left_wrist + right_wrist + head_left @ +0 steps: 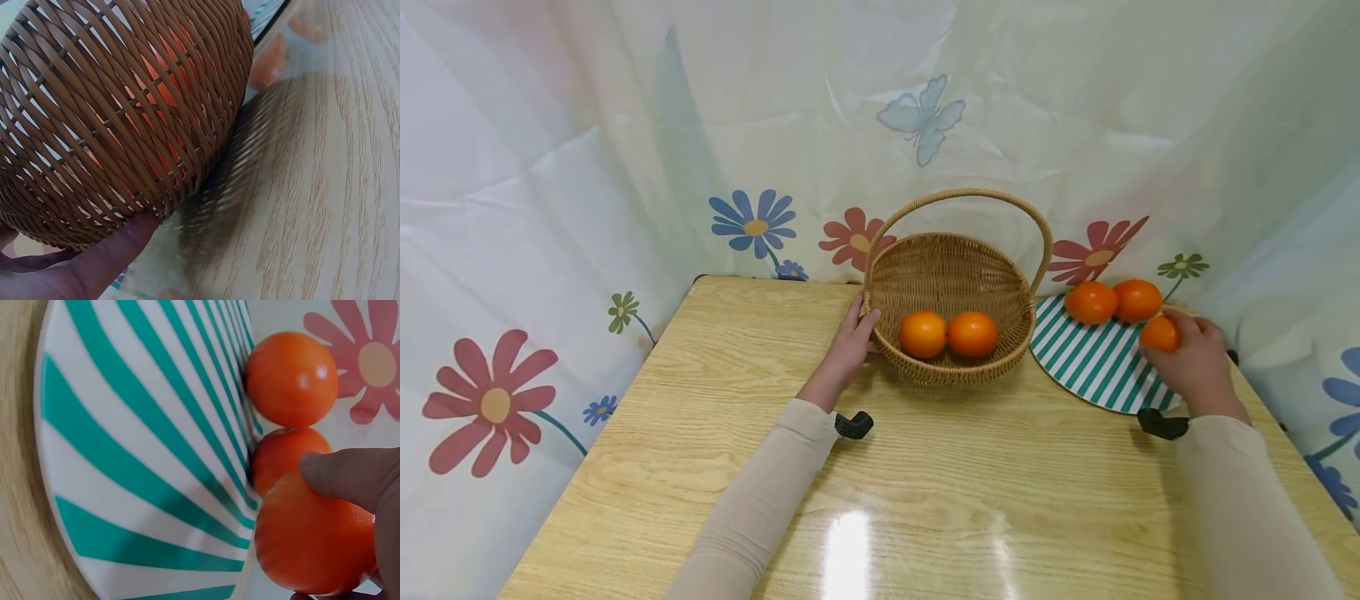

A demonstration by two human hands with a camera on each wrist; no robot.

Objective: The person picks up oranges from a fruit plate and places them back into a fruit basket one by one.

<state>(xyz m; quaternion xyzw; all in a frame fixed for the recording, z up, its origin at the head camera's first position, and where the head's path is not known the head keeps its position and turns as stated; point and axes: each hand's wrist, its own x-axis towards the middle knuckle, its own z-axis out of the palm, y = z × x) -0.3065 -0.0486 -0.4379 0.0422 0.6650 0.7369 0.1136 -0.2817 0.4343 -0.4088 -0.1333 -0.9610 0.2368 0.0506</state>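
Observation:
A wicker basket [951, 371] with a tall arched handle stands near the back of the table, and two oranges [973, 334] lie side by side in it. My left hand [852, 336] holds its left side; the thumb [119, 250] lies against the weave in the left wrist view, with the other fingers mostly hidden. On the right, my right hand [1202, 358] grips an orange [312, 537] over a round green-and-white striped mat [1101, 367]. Two more oranges [1092, 302] sit touching at the mat's back edge.
The wooden table [985, 500] carries all of this. A pale curtain [820, 100] printed with flowers and a butterfly hangs close behind the basket and along both sides. Black wrist mounts [854, 425] stick out beside each wrist.

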